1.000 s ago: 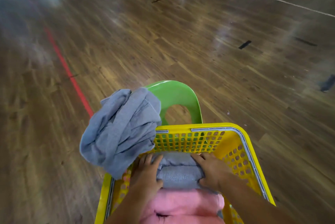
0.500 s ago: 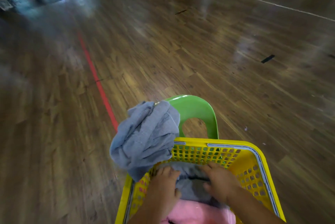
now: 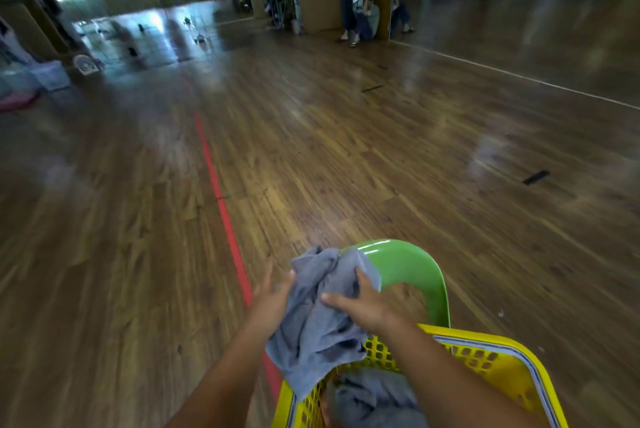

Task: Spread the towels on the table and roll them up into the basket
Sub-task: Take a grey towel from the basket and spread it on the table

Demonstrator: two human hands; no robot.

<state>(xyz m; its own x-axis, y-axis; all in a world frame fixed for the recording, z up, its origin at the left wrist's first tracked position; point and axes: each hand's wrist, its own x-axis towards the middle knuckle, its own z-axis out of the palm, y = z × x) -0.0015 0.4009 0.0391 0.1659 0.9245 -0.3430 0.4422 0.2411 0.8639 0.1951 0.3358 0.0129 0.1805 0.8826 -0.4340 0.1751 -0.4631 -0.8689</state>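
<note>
A crumpled grey towel (image 3: 311, 327) hangs over the far left corner of the yellow perforated basket (image 3: 485, 356). My left hand (image 3: 273, 299) holds the towel's left side, with the fingers partly hidden behind the cloth. My right hand (image 3: 360, 304) grips the towel's top, thumb and fingers curled into the fabric. Another grey towel (image 3: 370, 396) lies bunched inside the basket below my right forearm. No table is in view.
The basket sits on a green plastic chair (image 3: 412, 272), whose backrest rises behind it. A red line (image 3: 221, 202) runs along the wooden floor to the left. Far off, a person sits by a pillar (image 3: 367, 17), and tables and clutter stand at the back.
Both hands left the towels inside the basket and rose to take hold of the grey towel draped on the rim. The view tilted up, so the pink towel is out of sight.
</note>
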